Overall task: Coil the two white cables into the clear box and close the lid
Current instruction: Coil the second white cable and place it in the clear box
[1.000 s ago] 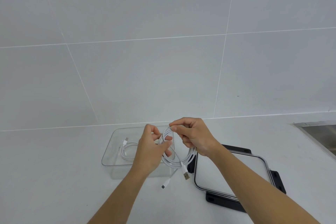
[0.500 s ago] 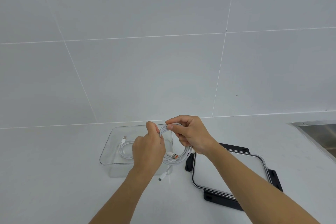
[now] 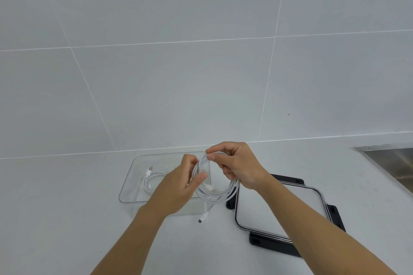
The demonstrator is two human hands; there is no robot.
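Left hand (image 3: 178, 187): closed on near side of second cable coil (image 3: 214, 187).
Right hand (image 3: 234, 165): pinching coil top, above clear box (image 3: 131, 176).
First cable (image 3: 149, 182): inside box.
Lid (image 3: 279, 210): off, on desk.
Advice: tuck dangling plug (image 3: 202, 218) before lowering.

The clear box (image 3: 134, 176) stands open-topped; its left half holds a coiled cable (image 3: 150, 182), while both hands and a second coil (image 3: 215, 187) crowd its right end. Right of the box lies the lid (image 3: 279, 210).
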